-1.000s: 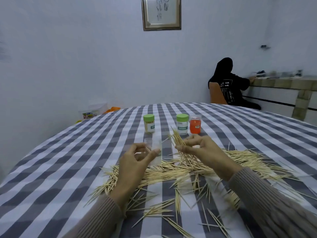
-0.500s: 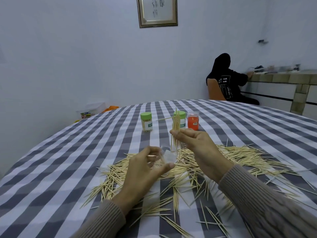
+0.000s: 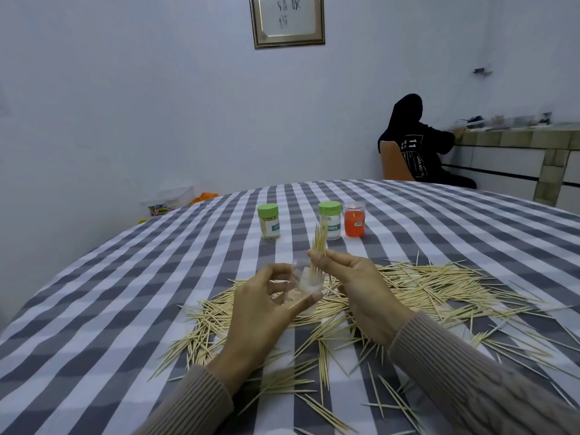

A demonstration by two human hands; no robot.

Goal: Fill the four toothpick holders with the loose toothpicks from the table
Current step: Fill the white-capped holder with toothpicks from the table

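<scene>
Since half a second ago, your right hand (image 3: 354,287) has lowered its bundle of toothpicks (image 3: 318,246) so the lower tips now enter the clear plastic holder (image 3: 309,282). Thumb and fingers pinch the thin, pale wooden sticks upright. Your left hand (image 3: 260,312) curls round the smooth, see-through cylinder, thumb near, fingers far. Loose toothpicks (image 3: 439,287) lie scattered on the grey-and-white checked tablecloth (image 3: 125,293). Farther off stand two green-capped holders (image 3: 268,221) (image 3: 329,219) and an orange holder (image 3: 354,223).
</scene>
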